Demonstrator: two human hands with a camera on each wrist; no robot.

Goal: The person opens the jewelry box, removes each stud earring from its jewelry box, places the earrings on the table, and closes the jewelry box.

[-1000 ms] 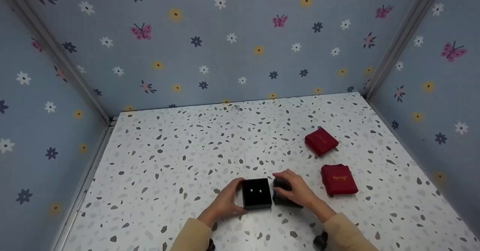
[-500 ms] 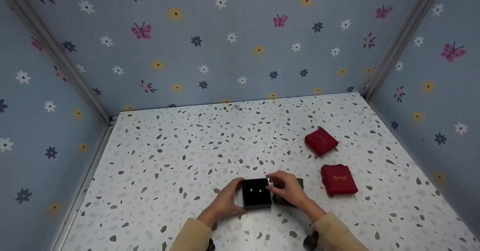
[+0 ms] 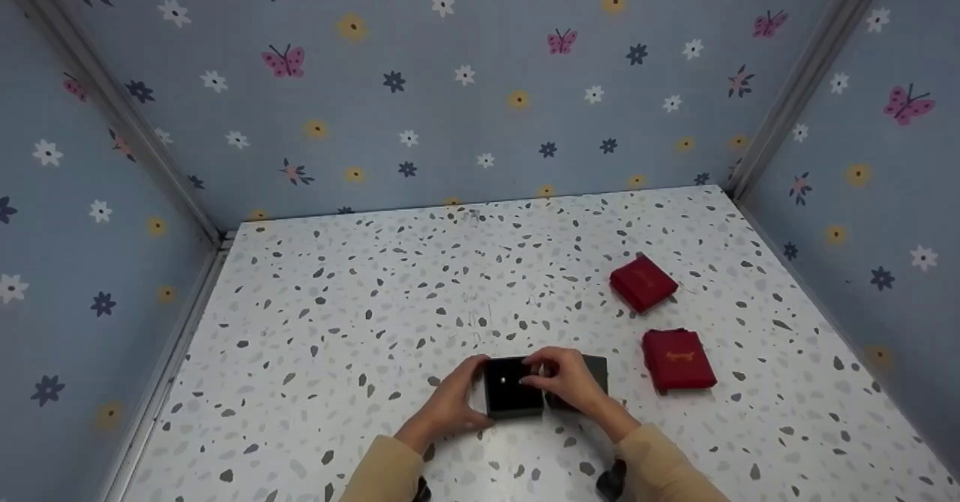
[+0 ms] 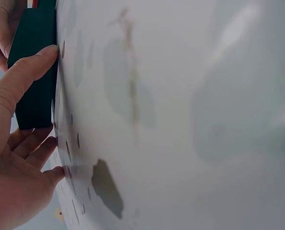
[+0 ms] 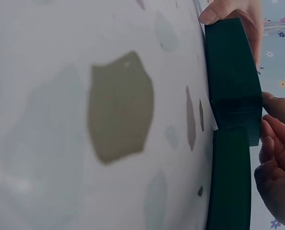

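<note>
A dark jewelry box [image 3: 514, 414] sits on the table near the person, with a black lining inside. My left hand [image 3: 448, 406] grips its left side, thumb on the near wall and fingers at the far side; its thumb [image 4: 34, 64] shows against the wall in the left wrist view. One small stud earring [image 3: 502, 380] sits in the lining, and a second bright stud [image 3: 521, 382] shows right at the right thumb tip. My right hand [image 3: 574, 382] hovers over the box's right half, thumb and forefinger apart around that stud. Its palm partly hides the box lid [image 3: 597, 373].
Two red cases [image 3: 643, 283] [image 3: 679, 359] with gold lettering lie to the right on the speckled white table [image 3: 337, 299]. The lid [image 5: 231, 182] rests close beside the box [image 5: 233, 67]. Blue flowered panels [image 3: 480, 112] stand around the table.
My right hand has let go of the lid and moved left over the box, down to the right-hand stud. My left hand keeps its hold on the box.
</note>
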